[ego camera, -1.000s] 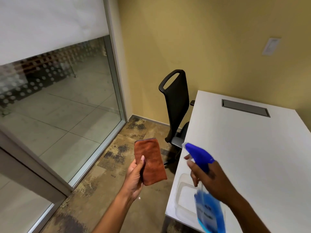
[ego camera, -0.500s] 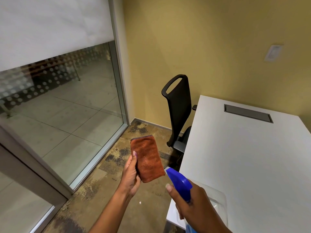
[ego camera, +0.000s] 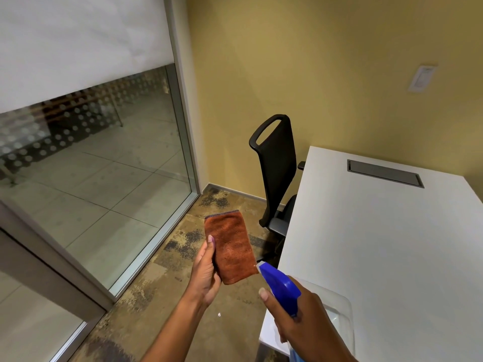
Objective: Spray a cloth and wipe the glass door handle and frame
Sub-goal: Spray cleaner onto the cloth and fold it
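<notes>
**Nozzle lined up on the cloth, just off the desk's near-left corner**

The left hand (ego camera: 206, 270) holds a folded rust-orange cloth (ego camera: 230, 248) out over the carpeted floor, beside the near-left corner of the white desk (ego camera: 379, 244). Its grip is a pinch along the cloth's left edge, thumb lying up that edge and the other fingers hidden behind, so the flat face is turned back toward the person. The cloth stands nearly upright, its long axis running up and away from the hand, leaning a little to the left at the top.

The right hand (ego camera: 300, 317) is wrapped around the neck of a spray bottle (ego camera: 281, 286), of which only the blue head shows clearly; the body runs out of view at the bottom. One fingertip is visible ahead of the head, but whether it rests on the trigger I cannot tell. The nozzle points up and to the left, and its tip sits just beside the cloth's lower right corner, very near or perhaps touching.

So the cloth lies up-left of the nozzle, right along its line. As I read it, a squeeze would wet the lower part first; backing off slightly might spread the mist better.

The glass door (ego camera: 104, 178) and its metal frame (ego camera: 183, 126) stand to the left, nearer the cloth hand. No handle is visible.
</notes>
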